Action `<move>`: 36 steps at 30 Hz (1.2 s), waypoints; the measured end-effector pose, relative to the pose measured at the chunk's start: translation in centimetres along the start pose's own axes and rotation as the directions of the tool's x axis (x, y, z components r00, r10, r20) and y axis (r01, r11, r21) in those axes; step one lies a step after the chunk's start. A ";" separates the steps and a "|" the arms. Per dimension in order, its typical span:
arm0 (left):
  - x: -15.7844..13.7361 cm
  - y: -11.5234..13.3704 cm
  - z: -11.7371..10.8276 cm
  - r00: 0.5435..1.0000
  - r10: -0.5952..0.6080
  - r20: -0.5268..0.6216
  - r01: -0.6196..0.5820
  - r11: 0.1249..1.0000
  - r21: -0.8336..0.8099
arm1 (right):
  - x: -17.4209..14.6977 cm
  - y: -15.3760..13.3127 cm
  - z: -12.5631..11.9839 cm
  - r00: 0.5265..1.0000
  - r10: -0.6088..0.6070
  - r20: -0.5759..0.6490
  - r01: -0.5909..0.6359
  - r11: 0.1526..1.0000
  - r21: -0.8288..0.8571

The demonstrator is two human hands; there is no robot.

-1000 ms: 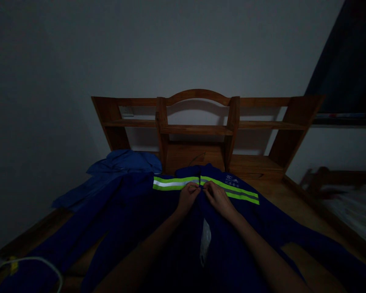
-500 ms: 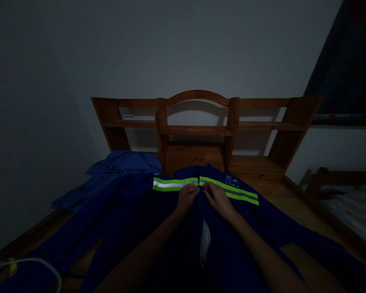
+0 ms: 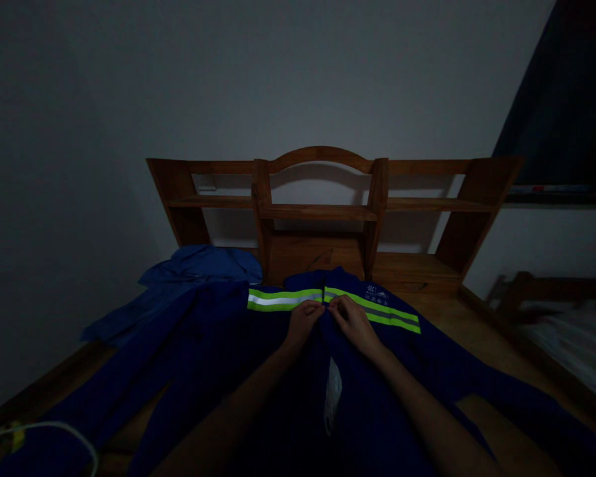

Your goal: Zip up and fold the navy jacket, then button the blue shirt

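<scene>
A dark blue work jacket (image 3: 377, 404) with lime-and-silver reflective bands lies spread on a wooden surface, its sleeves out to both sides. At its front opening, just below the chest band, my left hand (image 3: 302, 324) pinches the fabric edge. Close beside it, my right hand (image 3: 352, 324) pinches the other front edge, thumb and finger together. The fingertips of both hands almost meet. Whether a button or zip lies between them is too dark to tell. A pale, flat item (image 3: 333, 394) shows in the opening between my forearms.
A lighter blue garment (image 3: 203, 265) lies crumpled at the back left. Behind the jacket stands a wooden shelf unit (image 3: 322, 212) against the wall. A white cord (image 3: 69, 427) crosses the left sleeve. At the right is a wooden bed frame (image 3: 531, 291).
Both hands stay at the same spot on the jacket front, with hardly any finger movement. The whole view has shifted very slightly.
</scene>
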State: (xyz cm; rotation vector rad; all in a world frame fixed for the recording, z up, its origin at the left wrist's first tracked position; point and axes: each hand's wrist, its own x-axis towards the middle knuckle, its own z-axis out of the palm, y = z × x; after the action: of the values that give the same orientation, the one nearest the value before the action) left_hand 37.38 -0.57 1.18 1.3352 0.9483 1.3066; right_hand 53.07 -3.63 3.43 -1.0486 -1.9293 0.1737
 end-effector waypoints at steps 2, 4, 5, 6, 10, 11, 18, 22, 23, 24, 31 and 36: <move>0.0 0.1 0.1 1.000 -0.014 -0.017 0.014 1.000 -0.003 | 0.0 -0.1 0.0 1.000 -0.010 0.007 0.010 1.000 -0.017; -0.1 0.1 0.2 0.999 -0.022 -0.027 0.021 1.000 -0.019 | 0.0 -0.1 0.0 1.000 -0.011 0.012 0.012 1.000 -0.024; -0.1 0.0 0.2 0.999 -0.023 -0.029 0.022 0.999 -0.026 | 0.0 -0.1 0.0 1.000 -0.009 0.012 0.009 1.000 -0.027; -0.2 0.0 0.2 0.999 -0.022 -0.029 0.022 0.999 -0.034 | 0.0 -0.1 0.1 1.000 -0.002 0.009 0.002 1.000 -0.030; -0.1 -0.6 0.0 0.999 -0.038 -0.027 0.037 0.999 -0.034 | 0.1 0.2 0.2 0.999 0.052 -0.007 -0.052 0.999 -0.008; 0.0 -0.8 0.0 0.999 -0.044 -0.033 0.043 0.999 -0.032 | 0.2 0.4 0.3 0.997 0.073 -0.005 -0.073 0.997 0.007; 0.1 -0.6 -0.1 0.998 -0.014 -0.066 0.016 0.999 0.035 | 0.1 1.1 0.7 0.973 0.221 0.065 -0.229 0.959 0.165; -0.1 0.0 -0.1 0.999 -0.017 -0.048 0.018 0.999 0.030 | 0.0 0.9 0.8 0.971 0.232 0.058 -0.239 0.949 0.207; -0.1 0.0 -0.1 0.999 -0.023 -0.041 0.024 0.999 0.025 | 0.0 0.8 0.7 0.971 0.233 0.053 -0.239 0.948 0.209; -0.1 -0.1 -0.1 0.999 -0.029 -0.035 0.030 0.999 0.020 | 0.0 0.7 0.7 0.972 0.232 0.047 -0.237 0.949 0.209; 0.5 -0.6 -0.1 0.995 -0.064 -0.078 0.065 0.998 0.005 | -0.2 1.3 1.2 0.983 0.183 0.020 -0.184 0.972 0.149; 1.1 -1.1 -0.5 0.998 -0.020 -0.060 0.017 0.999 -0.048 | 0.3 0.5 -0.8 0.998 0.057 0.011 -0.056 0.994 -0.095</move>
State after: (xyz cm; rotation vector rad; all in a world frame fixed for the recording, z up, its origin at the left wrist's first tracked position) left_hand 37.09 0.80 0.30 1.2543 0.9630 1.3533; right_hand 53.88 -3.27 3.82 -1.1682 -1.9374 0.1219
